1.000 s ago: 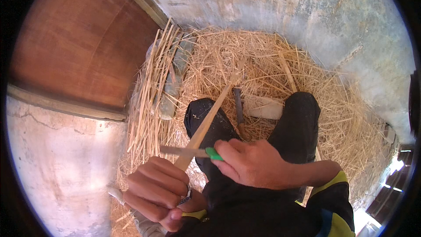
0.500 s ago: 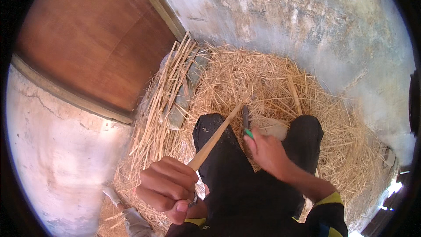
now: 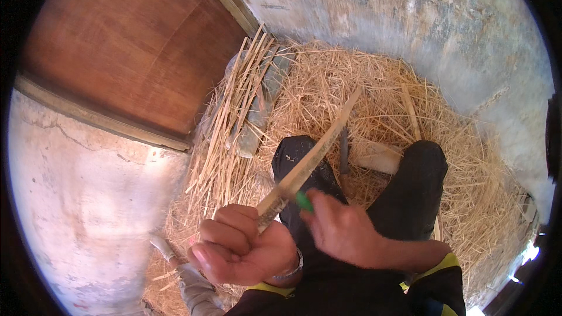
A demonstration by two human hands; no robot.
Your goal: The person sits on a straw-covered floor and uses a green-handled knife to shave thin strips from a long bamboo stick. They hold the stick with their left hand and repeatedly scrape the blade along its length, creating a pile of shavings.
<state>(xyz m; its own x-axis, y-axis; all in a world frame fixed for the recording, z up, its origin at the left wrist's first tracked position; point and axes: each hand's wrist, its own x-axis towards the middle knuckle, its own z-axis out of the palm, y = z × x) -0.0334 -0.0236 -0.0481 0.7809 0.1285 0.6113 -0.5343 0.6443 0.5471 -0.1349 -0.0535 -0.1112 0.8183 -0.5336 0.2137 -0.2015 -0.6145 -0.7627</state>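
My left hand, turned with its curled fingers upward, grips the lower end of a long flat bamboo strip. The strip slants up and away past my left knee, and its far end lies over the straw. My right hand is wrapped round the green handle of a knife. Its blade is blurred and appears to lie across the strip, close above my left fist. Both hands are in front of my lap, between my dark-trousered legs.
Straw-like shavings cover the floor. A bundle of thin strips lies at left by a brown door panel. Between my knees are a pale block and a narrow dark piece. Another person's leg shows at lower left.
My right hand has drawn the knife from beyond my left knee back toward my left fist. My left hand has rolled over, turning the strip. The whole view has shifted slightly.
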